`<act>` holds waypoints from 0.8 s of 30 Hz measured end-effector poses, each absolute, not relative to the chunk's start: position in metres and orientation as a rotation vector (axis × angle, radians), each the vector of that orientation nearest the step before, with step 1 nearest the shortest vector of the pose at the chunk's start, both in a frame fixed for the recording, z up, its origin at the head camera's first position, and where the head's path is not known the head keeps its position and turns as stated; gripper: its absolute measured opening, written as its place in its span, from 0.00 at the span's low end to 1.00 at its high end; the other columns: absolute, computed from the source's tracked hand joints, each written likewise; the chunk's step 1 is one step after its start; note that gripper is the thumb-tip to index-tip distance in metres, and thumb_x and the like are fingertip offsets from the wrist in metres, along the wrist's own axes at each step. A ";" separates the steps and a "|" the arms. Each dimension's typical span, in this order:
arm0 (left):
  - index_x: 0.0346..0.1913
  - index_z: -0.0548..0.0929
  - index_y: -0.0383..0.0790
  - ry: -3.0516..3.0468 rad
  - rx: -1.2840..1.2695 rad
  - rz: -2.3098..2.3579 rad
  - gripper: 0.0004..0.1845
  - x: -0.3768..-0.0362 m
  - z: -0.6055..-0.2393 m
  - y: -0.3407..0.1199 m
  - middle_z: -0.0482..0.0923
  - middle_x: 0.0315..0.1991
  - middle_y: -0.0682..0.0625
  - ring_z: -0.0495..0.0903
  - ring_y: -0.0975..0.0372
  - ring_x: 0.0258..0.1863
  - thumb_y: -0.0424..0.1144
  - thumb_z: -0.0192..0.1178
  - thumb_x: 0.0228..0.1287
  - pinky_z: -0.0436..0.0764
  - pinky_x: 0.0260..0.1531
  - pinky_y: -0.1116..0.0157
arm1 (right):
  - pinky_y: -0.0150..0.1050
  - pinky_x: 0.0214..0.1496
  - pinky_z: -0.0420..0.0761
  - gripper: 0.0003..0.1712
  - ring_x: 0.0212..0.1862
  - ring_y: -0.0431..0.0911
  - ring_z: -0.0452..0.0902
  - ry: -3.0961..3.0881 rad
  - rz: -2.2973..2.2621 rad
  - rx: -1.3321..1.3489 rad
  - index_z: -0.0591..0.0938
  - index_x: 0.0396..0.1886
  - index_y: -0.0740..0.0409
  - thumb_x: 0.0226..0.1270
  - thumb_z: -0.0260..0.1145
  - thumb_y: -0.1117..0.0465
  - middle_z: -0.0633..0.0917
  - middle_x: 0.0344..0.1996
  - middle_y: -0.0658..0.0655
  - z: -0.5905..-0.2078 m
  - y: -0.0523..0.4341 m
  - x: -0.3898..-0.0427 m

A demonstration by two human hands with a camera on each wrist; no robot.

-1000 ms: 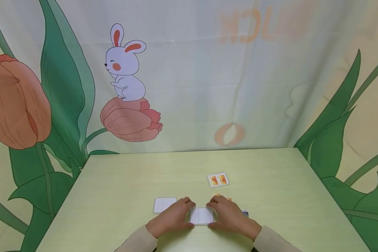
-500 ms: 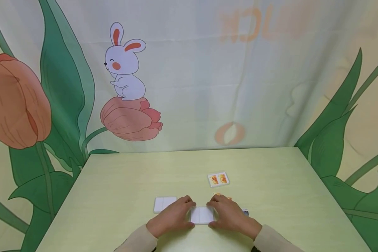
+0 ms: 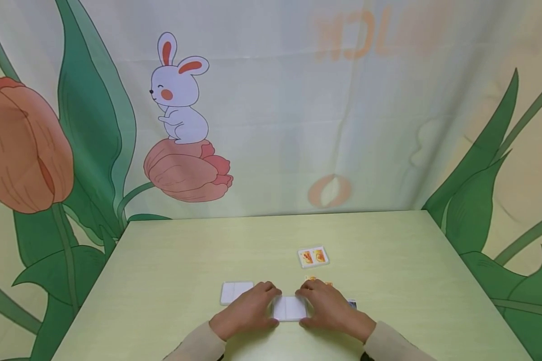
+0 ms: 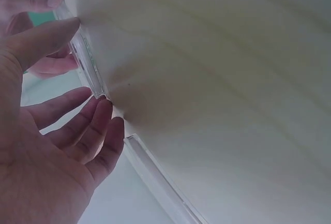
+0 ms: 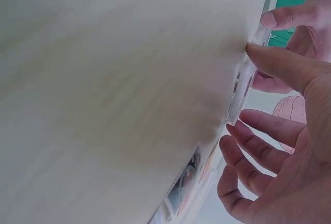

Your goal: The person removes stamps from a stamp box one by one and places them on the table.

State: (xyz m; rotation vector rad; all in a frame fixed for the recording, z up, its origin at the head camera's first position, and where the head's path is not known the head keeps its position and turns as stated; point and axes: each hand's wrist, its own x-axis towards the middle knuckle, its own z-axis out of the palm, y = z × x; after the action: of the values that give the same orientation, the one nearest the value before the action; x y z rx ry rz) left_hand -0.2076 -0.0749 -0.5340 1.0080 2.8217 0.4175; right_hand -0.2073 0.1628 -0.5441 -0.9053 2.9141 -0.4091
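Behind the pale green table (image 3: 171, 260) hangs a printed curtain (image 3: 271, 110) with a white rabbit (image 3: 179, 95) sitting on an orange tulip at about 10 o'clock from the hands. Near the table's front edge, at 6 o'clock of the top, a white tile (image 3: 289, 308) lies flat between both hands. The left hand (image 3: 246, 312) holds its left edge, thumb on the near side and fingers curled round the far side; the left wrist view shows the thumb and fingertips (image 4: 98, 115) pinching the thin clear rim. The right hand (image 3: 330, 309) grips the right edge the same way, and its wrist view shows the thumb and fingers (image 5: 258, 123) closed narrowly on the rim. A second white tile (image 3: 235, 292) lies just beside the left hand at its 10 o'clock. A tile with two orange pictures (image 3: 313, 256) lies at 12 o'clock of the right hand, apart from it, and a sliver of another orange tile (image 3: 311, 279) peeks out at the right fingertips. A tile corner (image 3: 352, 304) shows at 3 o'clock of the right hand. Compared with a second ago, hands and tiles have not shifted; only the view sits very slightly lower.
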 end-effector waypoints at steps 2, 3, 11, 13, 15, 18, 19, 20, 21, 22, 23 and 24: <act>0.58 0.79 0.40 2.832 1.019 0.387 0.31 -0.208 -0.534 -0.075 0.78 0.53 0.50 0.76 0.60 0.52 0.50 0.73 0.52 0.78 0.53 0.63 | 0.48 0.48 0.78 0.34 0.55 0.47 0.75 2.916 -0.392 -0.909 0.83 0.54 0.52 0.48 0.78 0.42 0.82 0.51 0.51 -0.544 0.162 -0.208; 0.58 0.79 0.41 2.839 1.023 0.367 0.31 -0.209 -0.533 -0.075 0.78 0.53 0.50 0.76 0.60 0.52 0.50 0.73 0.52 0.77 0.53 0.62 | 0.48 0.48 0.77 0.34 0.56 0.48 0.75 2.918 -0.383 -0.909 0.83 0.54 0.52 0.48 0.78 0.42 0.82 0.51 0.51 -0.544 0.162 -0.209; 0.58 0.79 0.43 2.867 1.007 0.243 0.30 -0.215 -0.529 -0.073 0.79 0.53 0.51 0.76 0.57 0.54 0.52 0.71 0.53 0.76 0.55 0.53 | 0.44 0.45 0.70 0.35 0.52 0.46 0.74 2.936 -0.293 -0.893 0.82 0.55 0.50 0.48 0.76 0.40 0.82 0.51 0.49 -0.544 0.155 -0.218; 0.58 0.79 0.43 2.866 0.995 0.229 0.30 -0.218 -0.528 -0.072 0.79 0.54 0.50 0.76 0.57 0.55 0.52 0.71 0.53 0.75 0.55 0.52 | 0.43 0.44 0.69 0.35 0.51 0.46 0.74 2.951 -0.272 -0.892 0.83 0.54 0.49 0.48 0.76 0.39 0.83 0.51 0.49 -0.545 0.153 -0.222; 0.58 0.79 0.43 2.865 0.981 0.216 0.30 -0.221 -0.527 -0.071 0.79 0.54 0.50 0.76 0.56 0.55 0.52 0.71 0.53 0.75 0.56 0.51 | 0.43 0.43 0.68 0.34 0.50 0.46 0.75 2.966 -0.257 -0.894 0.83 0.54 0.49 0.47 0.76 0.39 0.83 0.50 0.49 -0.546 0.152 -0.225; 0.59 0.78 0.43 2.869 0.965 0.200 0.31 -0.226 -0.528 -0.070 0.79 0.54 0.50 0.76 0.56 0.55 0.52 0.71 0.54 0.75 0.55 0.52 | 0.43 0.42 0.67 0.34 0.50 0.46 0.75 2.979 -0.260 -0.886 0.83 0.53 0.50 0.47 0.77 0.39 0.83 0.50 0.49 -0.546 0.150 -0.230; 0.59 0.78 0.43 2.871 0.960 0.198 0.31 -0.228 -0.529 -0.070 0.79 0.54 0.50 0.76 0.56 0.55 0.52 0.71 0.54 0.75 0.55 0.52 | 0.43 0.42 0.67 0.34 0.50 0.46 0.75 2.980 -0.264 -0.883 0.83 0.53 0.50 0.47 0.77 0.39 0.83 0.50 0.49 -0.546 0.149 -0.231; 0.59 0.78 0.42 2.871 0.956 0.200 0.31 -0.230 -0.529 -0.070 0.79 0.54 0.50 0.76 0.56 0.55 0.52 0.71 0.54 0.75 0.55 0.52 | 0.43 0.42 0.67 0.34 0.50 0.47 0.75 2.981 -0.269 -0.879 0.83 0.53 0.50 0.47 0.77 0.39 0.83 0.50 0.49 -0.545 0.148 -0.233; 0.59 0.78 0.42 2.870 0.951 0.201 0.31 -0.232 -0.529 -0.070 0.78 0.54 0.50 0.76 0.56 0.55 0.52 0.71 0.54 0.75 0.55 0.52 | 0.44 0.42 0.67 0.34 0.50 0.47 0.75 2.980 -0.272 -0.875 0.83 0.53 0.50 0.48 0.77 0.40 0.83 0.50 0.49 -0.545 0.147 -0.234; 0.59 0.78 0.42 2.872 0.948 0.201 0.31 -0.234 -0.529 -0.071 0.78 0.54 0.50 0.76 0.56 0.55 0.52 0.71 0.54 0.75 0.54 0.52 | 0.44 0.43 0.68 0.34 0.51 0.47 0.75 2.979 -0.270 -0.872 0.83 0.53 0.50 0.48 0.77 0.40 0.83 0.50 0.49 -0.544 0.146 -0.236; 0.59 0.78 0.42 2.873 0.945 0.199 0.31 -0.236 -0.529 -0.071 0.78 0.54 0.50 0.76 0.56 0.55 0.51 0.71 0.54 0.75 0.54 0.52 | 0.45 0.44 0.68 0.34 0.51 0.47 0.75 2.978 -0.269 -0.871 0.83 0.53 0.50 0.48 0.77 0.40 0.83 0.50 0.49 -0.544 0.145 -0.237; 0.59 0.78 0.42 2.871 0.941 0.200 0.31 -0.237 -0.529 -0.071 0.78 0.55 0.50 0.76 0.56 0.56 0.51 0.71 0.54 0.75 0.54 0.52 | 0.46 0.44 0.69 0.34 0.51 0.47 0.76 2.978 -0.270 -0.867 0.83 0.53 0.50 0.48 0.77 0.40 0.83 0.50 0.49 -0.543 0.144 -0.239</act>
State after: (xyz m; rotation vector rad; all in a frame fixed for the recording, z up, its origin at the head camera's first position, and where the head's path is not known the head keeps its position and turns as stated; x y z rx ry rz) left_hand -0.2374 -0.0708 -0.5291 0.9414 2.8711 0.2001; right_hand -0.2385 0.1444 -0.5431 -0.8674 2.9776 -0.2695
